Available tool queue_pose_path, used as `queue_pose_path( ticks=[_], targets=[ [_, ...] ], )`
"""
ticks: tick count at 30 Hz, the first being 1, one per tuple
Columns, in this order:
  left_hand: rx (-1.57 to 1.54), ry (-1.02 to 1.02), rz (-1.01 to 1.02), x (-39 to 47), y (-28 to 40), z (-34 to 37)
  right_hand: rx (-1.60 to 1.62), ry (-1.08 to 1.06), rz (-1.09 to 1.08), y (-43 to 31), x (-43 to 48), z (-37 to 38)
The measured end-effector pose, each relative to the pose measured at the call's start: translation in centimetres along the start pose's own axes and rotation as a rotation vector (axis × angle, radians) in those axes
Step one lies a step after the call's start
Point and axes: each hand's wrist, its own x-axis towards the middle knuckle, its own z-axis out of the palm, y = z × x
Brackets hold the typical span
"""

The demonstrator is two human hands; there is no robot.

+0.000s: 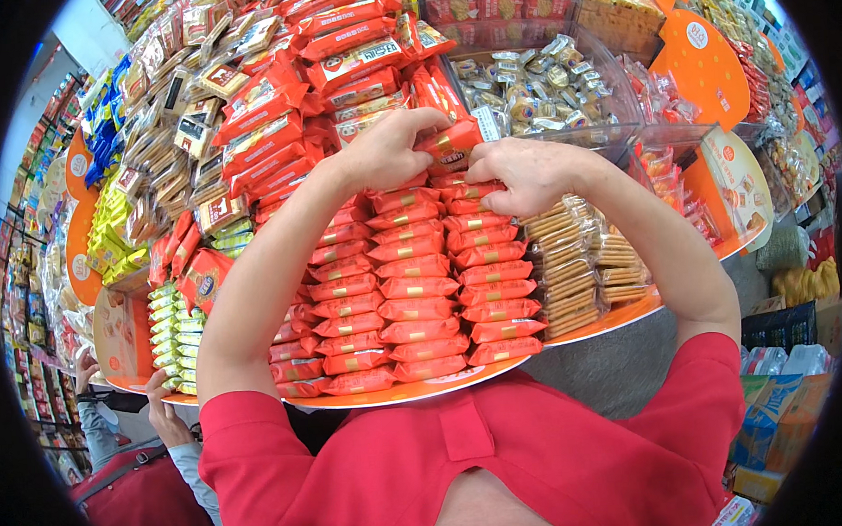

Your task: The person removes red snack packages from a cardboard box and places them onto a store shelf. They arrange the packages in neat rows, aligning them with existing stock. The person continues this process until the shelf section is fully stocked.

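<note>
A red snack packet (pixel 450 148) is held at the top of neat stacks of matching red packets (pixel 416 287). My left hand (pixel 397 147) pinches its left side, thumb below and fingers over the upper edge. At its right end are the curled fingers of my right hand (pixel 526 172), just over the top of the right-hand stack. Some of those fingertips are hidden behind the packets. Behind the held packet lie more red and white biscuit packets (pixel 358 60) in a heap.
A clear plastic bin (pixel 609 68) holds small wrapped sweets (pixel 533 85). Clear-wrapped biscuits (pixel 564 272) stand right of the red stacks, green packets (pixel 176 334) to the left. An orange display edge (pixel 604 329) curves before me. Another person's hand (pixel 163 411) touches it at lower left.
</note>
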Motion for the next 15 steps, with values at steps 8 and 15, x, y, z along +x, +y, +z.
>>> queue_pose_path(
  ticks=[8, 15],
  targets=[
    [0.195, -0.015, 0.042, -0.2, 1.1, 1.0, 0.063, 0.057, -0.022, 0.4, 0.0, -0.1],
    [0.294, -0.124, 0.043, 0.4, 1.7, 1.3, 0.073, 0.094, -0.028, 0.1, -0.9, -0.9]
  ],
)
